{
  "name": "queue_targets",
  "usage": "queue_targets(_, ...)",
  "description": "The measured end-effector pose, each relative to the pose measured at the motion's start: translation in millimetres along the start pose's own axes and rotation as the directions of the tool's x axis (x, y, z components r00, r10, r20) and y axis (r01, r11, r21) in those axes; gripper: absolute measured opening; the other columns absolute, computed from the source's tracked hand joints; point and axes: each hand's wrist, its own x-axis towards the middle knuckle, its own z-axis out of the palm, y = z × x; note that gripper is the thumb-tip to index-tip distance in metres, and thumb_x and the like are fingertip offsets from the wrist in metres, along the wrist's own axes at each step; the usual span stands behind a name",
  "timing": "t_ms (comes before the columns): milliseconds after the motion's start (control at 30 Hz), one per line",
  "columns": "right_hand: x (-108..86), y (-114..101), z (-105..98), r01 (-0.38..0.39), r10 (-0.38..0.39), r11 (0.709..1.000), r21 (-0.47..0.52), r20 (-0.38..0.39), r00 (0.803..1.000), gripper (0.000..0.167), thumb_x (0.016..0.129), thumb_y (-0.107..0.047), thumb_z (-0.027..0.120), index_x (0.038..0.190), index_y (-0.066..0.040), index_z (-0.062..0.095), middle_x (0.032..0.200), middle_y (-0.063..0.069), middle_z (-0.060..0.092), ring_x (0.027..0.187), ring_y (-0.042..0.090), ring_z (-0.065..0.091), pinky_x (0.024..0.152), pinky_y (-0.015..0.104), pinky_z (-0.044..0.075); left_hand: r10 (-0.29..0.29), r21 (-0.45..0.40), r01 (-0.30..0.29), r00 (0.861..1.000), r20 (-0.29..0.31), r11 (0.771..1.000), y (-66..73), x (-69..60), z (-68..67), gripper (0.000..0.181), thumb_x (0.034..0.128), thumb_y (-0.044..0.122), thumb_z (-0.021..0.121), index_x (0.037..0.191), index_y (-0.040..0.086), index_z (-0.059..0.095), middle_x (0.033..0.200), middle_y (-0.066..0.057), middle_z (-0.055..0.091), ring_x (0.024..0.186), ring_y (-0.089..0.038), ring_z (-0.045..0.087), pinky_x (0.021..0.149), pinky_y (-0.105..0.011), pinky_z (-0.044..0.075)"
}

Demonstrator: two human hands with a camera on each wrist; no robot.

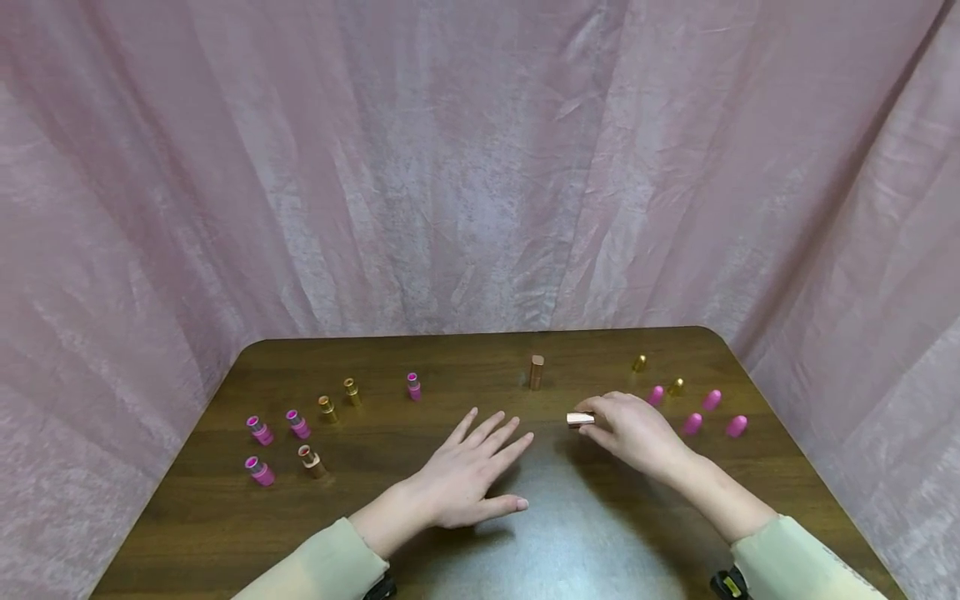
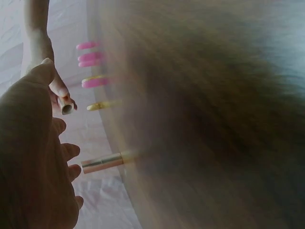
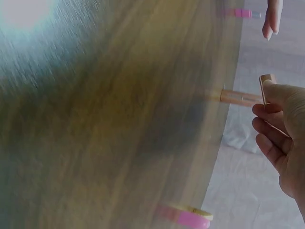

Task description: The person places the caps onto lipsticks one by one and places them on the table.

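My right hand (image 1: pixel 633 432) pinches a shiny rose-gold lipstick cap (image 1: pixel 580 419) between thumb and fingers, held sideways above the table. The cap's hollow end (image 2: pixel 66 109) shows in the left wrist view. My left hand (image 1: pixel 474 479) is spread over the middle of the table, palm down and fingers straight, with nothing in it. Beyond both hands a rose-gold lipstick tube (image 1: pixel 536 372) stands upright; in the right wrist view this tube (image 3: pixel 240 98) appears behind the pinched cap.
Several pink caps (image 1: pixel 692 423) and two gold caps (image 1: pixel 639 363) stand at the right. Over on the left are pink lipstick bases (image 1: pixel 259 471), two gold bases (image 1: pixel 327 408) and a rose-gold base (image 1: pixel 311 461). Another pink base (image 1: pixel 414 386) stands near the back. Pink curtains (image 1: pixel 480 167) hang behind the table.
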Motion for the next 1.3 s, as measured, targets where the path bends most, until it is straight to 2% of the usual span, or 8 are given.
queue_targets(133,-4.8,-7.4,5.6,0.047,-0.047,0.999,-0.008,-0.011,0.999,0.035,0.086,-0.022,0.084,0.117,-0.010,0.075,0.100,-0.001,0.074,0.091,0.016,0.068,0.077,0.039,0.056,-0.011,0.007,0.011,1.000,-0.017,1.000,-1.7,-13.9,0.1,0.084,0.0989,0.073,0.039,0.165,0.025,0.017,0.170,-0.005,0.015,0.156,-0.025,0.008,0.123,-0.057,0.004)
queue_targets(400,-8.1,-21.7,17.8,0.108,-0.108,0.994,0.004,-0.022,0.994,0.026,0.085,-0.024,0.085,0.108,-0.018,0.075,0.101,-0.009,0.074,0.096,0.012,0.068,0.082,0.039,0.055,-0.065,0.001,0.066,0.995,-0.075,0.998,-12.2,-42.1,-1.6,0.085,0.0984,0.070,0.045,0.165,0.024,0.021,0.170,-0.005,0.015,0.156,-0.027,0.009,0.122,-0.060,0.008)
queue_targets(500,-6.2,-27.4,22.0,0.131,-0.131,0.991,0.015,-0.018,0.991,0.024,0.086,-0.024,0.084,0.107,-0.018,0.075,0.100,-0.010,0.074,0.097,0.011,0.068,0.084,0.039,0.054,-0.107,-0.032,0.104,0.986,-0.126,0.994,-21.9,-57.7,-4.3,0.082,0.0983,0.067,0.050,0.163,0.021,0.028,0.169,-0.005,0.021,0.155,-0.028,0.016,0.122,-0.059,0.011)
queue_targets(600,-2.6,-32.8,25.7,0.140,-0.140,0.990,0.022,-0.004,0.990,0.022,0.087,-0.025,0.083,0.107,-0.020,0.074,0.100,-0.012,0.073,0.099,0.011,0.067,0.086,0.039,0.053,-0.162,-0.079,0.149,0.965,-0.204,0.986,-35.2,-78.0,-9.9,0.080,0.0971,0.059,0.060,0.161,0.017,0.035,0.167,-0.006,0.028,0.153,-0.029,0.024,0.123,-0.056,0.011)
queue_targets(767,2.8,-39.1,28.2,0.142,-0.142,0.990,0.023,0.014,0.990,0.021,0.087,-0.026,0.083,0.106,-0.022,0.074,0.100,-0.013,0.072,0.100,0.010,0.065,0.088,0.038,0.052,-0.305,-0.162,0.265,0.895,-0.327,0.951,-57.4,-113.7,-26.4,0.082,0.0941,0.047,0.071,0.161,0.018,0.034,0.163,-0.007,0.035,0.150,-0.032,0.030,0.125,-0.045,0.007)
queue_targets(967,13.4,-48.5,30.2,0.160,-0.161,0.987,0.019,0.024,0.987,0.022,0.087,-0.027,0.083,0.106,-0.022,0.074,0.101,-0.013,0.072,0.099,0.011,0.065,0.087,0.037,0.052,-0.508,-0.318,0.404,0.760,-0.406,0.858,-72.8,-154.6,-39.1,0.080,0.0910,0.031,0.079,0.158,0.010,0.039,0.159,-0.011,0.041,0.141,-0.036,0.041,0.118,-0.053,0.027)
queue_targets(1100,23.0,-58.5,34.3,0.180,-0.181,0.983,0.035,0.036,0.983,0.022,0.088,-0.027,0.082,0.108,-0.022,0.074,0.101,-0.014,0.072,0.099,0.010,0.064,0.087,0.036,0.051,-0.627,-0.426,0.473,0.680,-0.381,0.771,-75.6,-178.4,-36.5,0.079,0.0907,0.026,0.080,0.156,0.004,0.040,0.155,-0.018,0.044,0.137,-0.042,0.043,0.112,-0.061,0.032)
queue_targets(1300,31.5,-72.5,40.0,0.193,-0.198,0.979,0.069,0.062,0.978,0.020,0.089,-0.028,0.081,0.107,-0.024,0.074,0.101,-0.016,0.072,0.103,0.010,0.064,0.088,0.036,0.051,-0.774,-0.579,0.563,0.598,-0.207,0.590,-78.6,-197.3,-26.5,0.086,0.0962,0.032,0.073,0.159,-0.004,0.026,0.157,-0.031,0.034,0.140,-0.054,0.034,0.110,-0.071,0.027)
